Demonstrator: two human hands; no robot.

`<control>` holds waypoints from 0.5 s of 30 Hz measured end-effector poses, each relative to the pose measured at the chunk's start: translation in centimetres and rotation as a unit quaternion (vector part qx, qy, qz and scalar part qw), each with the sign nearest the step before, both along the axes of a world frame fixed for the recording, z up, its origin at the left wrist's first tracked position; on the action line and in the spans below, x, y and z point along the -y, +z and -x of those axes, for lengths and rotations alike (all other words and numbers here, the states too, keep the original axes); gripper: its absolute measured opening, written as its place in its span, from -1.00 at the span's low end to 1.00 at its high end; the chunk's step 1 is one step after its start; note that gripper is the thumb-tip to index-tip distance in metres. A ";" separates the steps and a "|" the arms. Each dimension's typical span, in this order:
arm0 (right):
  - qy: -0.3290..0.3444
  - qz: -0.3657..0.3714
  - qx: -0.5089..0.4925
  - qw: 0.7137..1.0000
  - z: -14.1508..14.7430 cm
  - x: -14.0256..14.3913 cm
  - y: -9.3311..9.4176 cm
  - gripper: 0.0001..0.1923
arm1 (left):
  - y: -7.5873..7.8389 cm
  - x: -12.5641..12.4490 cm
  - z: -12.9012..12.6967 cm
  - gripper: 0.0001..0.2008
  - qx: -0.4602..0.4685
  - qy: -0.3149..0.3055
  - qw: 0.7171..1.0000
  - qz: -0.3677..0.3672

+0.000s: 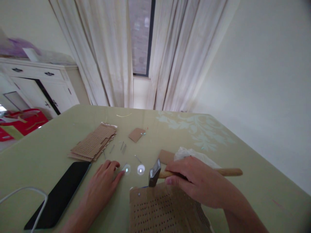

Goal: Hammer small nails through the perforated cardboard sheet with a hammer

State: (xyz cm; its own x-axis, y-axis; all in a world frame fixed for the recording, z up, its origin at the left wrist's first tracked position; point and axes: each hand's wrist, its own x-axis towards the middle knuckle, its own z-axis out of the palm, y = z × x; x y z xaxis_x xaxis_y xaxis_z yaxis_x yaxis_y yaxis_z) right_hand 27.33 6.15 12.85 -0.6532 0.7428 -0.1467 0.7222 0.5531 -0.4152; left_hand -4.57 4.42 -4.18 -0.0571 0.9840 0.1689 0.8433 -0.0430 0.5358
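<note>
Green table (pixel 60 145) w/ pale curtains behind, white cabinet (pixel 41 87) off to the left. Right hand (pixel 194 184) wrapped round the wooden handle of a hammer (pixel 157 174), head sitting right at the far edge of the perforated cardboard (pixel 162 207) near the person. Left hand (pixel 104 184) flat on the table, fingers loosely spread, fingertips just beside a nail (pixel 125 167). Black phone (pixel 60 194) left of that hand. More nails (pixel 122 147) lie between the hands & the stack of cardboard pieces (pixel 94 144).
</note>
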 end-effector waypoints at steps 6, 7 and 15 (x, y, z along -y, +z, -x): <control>0.001 0.005 0.033 0.999 -0.1 0.2 -0.3 -0.71 | -1.0 0.2 -0.3 -0.69 0.001 -0.008 1.000 0.012; -0.013 0.000 0.032 0.999 -0.3 0.1 -0.2 -0.74 | -0.9 0.2 -0.3 -0.69 0.006 -0.004 1.000 0.009; -0.062 0.045 0.019 0.997 -0.6 -2.2 -1.0 -0.72 | 1.6 1.5 -2.4 -0.60 0.278 0.010 0.960 -0.037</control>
State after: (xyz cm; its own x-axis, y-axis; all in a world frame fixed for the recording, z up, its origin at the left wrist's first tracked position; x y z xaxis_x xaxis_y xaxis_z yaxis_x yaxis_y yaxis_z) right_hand 27.95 8.38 11.85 -0.5495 0.8004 -0.2397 0.7990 0.4195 -0.4309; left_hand -2.20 2.88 -2.54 -0.1781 0.9680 0.1767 0.4285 -0.0853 0.8995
